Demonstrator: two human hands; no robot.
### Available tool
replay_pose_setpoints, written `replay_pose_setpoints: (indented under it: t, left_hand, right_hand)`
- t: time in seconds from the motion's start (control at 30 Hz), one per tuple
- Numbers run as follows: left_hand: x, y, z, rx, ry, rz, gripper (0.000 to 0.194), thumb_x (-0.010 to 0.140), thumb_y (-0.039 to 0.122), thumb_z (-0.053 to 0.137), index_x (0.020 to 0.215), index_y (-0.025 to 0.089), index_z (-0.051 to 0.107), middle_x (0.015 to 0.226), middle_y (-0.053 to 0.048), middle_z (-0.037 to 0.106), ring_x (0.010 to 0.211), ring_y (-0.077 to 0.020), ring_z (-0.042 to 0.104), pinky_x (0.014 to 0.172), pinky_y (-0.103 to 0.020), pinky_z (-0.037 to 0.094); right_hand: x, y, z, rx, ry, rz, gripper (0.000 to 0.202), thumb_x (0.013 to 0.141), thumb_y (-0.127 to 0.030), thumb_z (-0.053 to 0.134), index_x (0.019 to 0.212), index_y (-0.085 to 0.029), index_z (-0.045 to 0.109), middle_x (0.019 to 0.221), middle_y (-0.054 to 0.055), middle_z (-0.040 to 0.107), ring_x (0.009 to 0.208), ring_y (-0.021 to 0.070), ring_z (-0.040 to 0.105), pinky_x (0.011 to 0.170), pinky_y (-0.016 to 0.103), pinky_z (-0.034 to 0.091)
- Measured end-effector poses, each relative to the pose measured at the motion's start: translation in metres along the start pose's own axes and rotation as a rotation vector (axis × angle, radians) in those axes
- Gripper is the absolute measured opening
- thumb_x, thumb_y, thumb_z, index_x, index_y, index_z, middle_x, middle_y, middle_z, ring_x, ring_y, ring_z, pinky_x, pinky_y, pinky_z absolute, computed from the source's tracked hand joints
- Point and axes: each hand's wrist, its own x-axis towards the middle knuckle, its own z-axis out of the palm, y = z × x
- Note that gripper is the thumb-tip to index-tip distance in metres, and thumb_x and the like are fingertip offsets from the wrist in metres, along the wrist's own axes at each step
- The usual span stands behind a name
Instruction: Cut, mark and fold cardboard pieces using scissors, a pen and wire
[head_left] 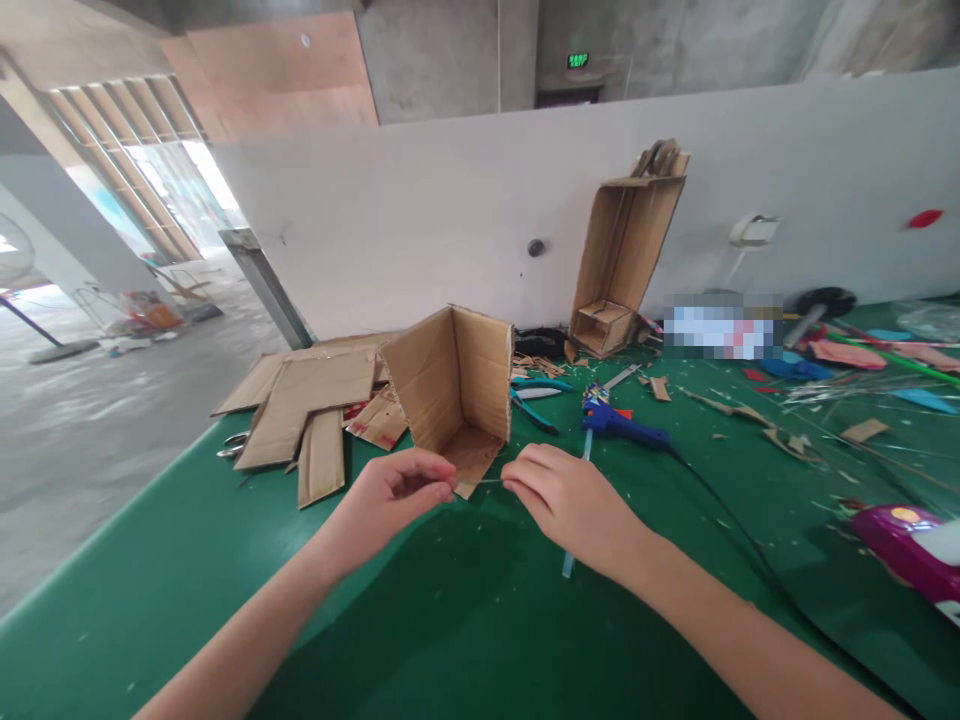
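Observation:
Thumb and fingers of my left hand [401, 495] are pinched together in front of a cardboard corner piece [457, 385]. My right hand [559, 500] is closed too, its fingertips a short way to the right. Between the two runs a thin pale strand [489, 481], with one end at each hand. Three joined panels form the cardboard piece, which stands on the green table with its open side towards me. A blue glue gun [626, 427] lies beyond my right hand, and a clear stick [568, 566] shows partly behind that hand.
Flat cardboard pieces [322, 385] and scissors [234, 446] lie at the left of the green table [420, 650]. Teal-handled pliers [536, 400] are behind my hands. A tall cardboard box [626, 240] leans on the wall. A black cord and a magenta device [900, 540] lie at right.

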Motion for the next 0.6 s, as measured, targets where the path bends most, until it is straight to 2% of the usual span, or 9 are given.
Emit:
replay_pose_setpoints:
  t: [0.1,0.2,0.33,0.6]
  left_hand:
    - [0.003,-0.008,0.002,-0.224,0.032,-0.02,0.018,0.078,0.032,0.065,0.087,0.017,0.062,0.08,-0.001,0.068,0.076,-0.0134,0.064,0.073,-0.027,0.049]
    - [0.005,-0.016,0.004,-0.334,0.054,0.0,0.017,0.079,0.032,0.066,0.083,0.016,0.061,0.074,0.001,0.066,0.071,-0.0107,0.061,0.069,-0.024,0.047]
    - [0.005,-0.02,0.006,-0.329,0.077,0.007,0.017,0.079,0.031,0.066,0.079,0.015,0.061,0.065,0.002,0.062,0.066,-0.009,0.057,0.066,-0.022,0.043]
    - [0.003,-0.018,0.01,-0.322,0.087,-0.034,0.02,0.076,0.033,0.069,0.076,0.014,0.061,0.064,0.001,0.062,0.065,-0.0093,0.055,0.064,-0.022,0.041]
  right_hand:
    - [-0.001,-0.001,0.003,0.046,0.023,0.003,0.019,0.093,-0.019,0.045,0.09,-0.019,0.063,0.086,0.003,0.062,0.081,0.0144,0.057,0.069,0.026,0.043]
    - [-0.002,-0.002,0.006,0.089,0.067,-0.003,0.019,0.093,-0.019,0.043,0.09,-0.019,0.062,0.086,0.003,0.062,0.08,0.0139,0.057,0.068,0.026,0.043]
    - [-0.003,-0.001,0.011,0.142,0.101,-0.008,0.018,0.093,-0.018,0.043,0.09,-0.018,0.061,0.085,0.002,0.061,0.078,0.0131,0.057,0.068,0.026,0.043]
    - [-0.001,-0.002,0.017,0.213,0.104,-0.013,0.017,0.093,-0.02,0.044,0.089,-0.02,0.061,0.085,0.002,0.062,0.078,0.0135,0.057,0.068,0.026,0.043]
